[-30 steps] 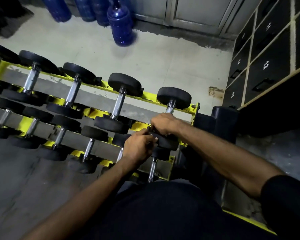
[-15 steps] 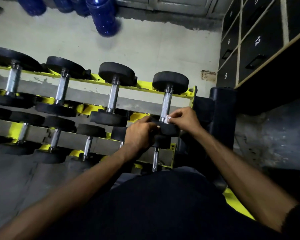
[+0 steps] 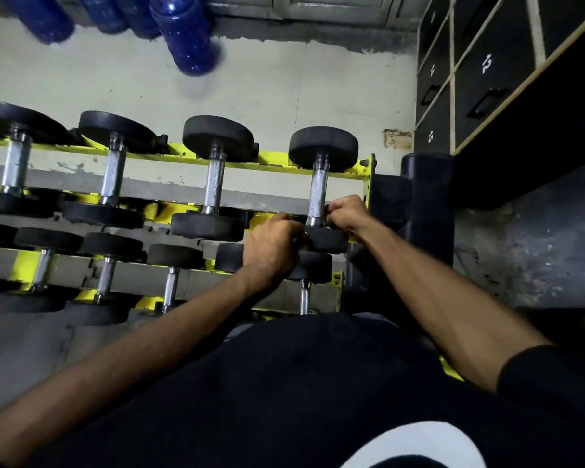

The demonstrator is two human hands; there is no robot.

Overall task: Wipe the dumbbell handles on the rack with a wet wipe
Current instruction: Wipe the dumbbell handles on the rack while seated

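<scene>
A yellow two-tier rack (image 3: 352, 172) carries rows of black-headed dumbbells with chrome handles. The rightmost dumbbell on the upper tier shows its knurled handle (image 3: 319, 194) bare above my hands. My right hand (image 3: 348, 214) is curled against the near end of that handle, on its right side. The wet wipe showed as a white scrap in these fingers half a second ago and is now hidden inside them. My left hand (image 3: 271, 253) grips the left edge of the same dumbbell's near head (image 3: 331, 241).
Three more dumbbells (image 3: 215, 184) lie to the left on the upper tier, and several smaller ones (image 3: 171, 285) on the lower tier. Blue water jugs (image 3: 190, 35) stand on the floor behind. A black padded post (image 3: 426, 184) and numbered lockers (image 3: 487, 79) close in on the right.
My right hand came off the dumbbell's near head and slid to the handle's near end. The white wipe seen between its fingers is now covered. My left hand stayed on the head.
</scene>
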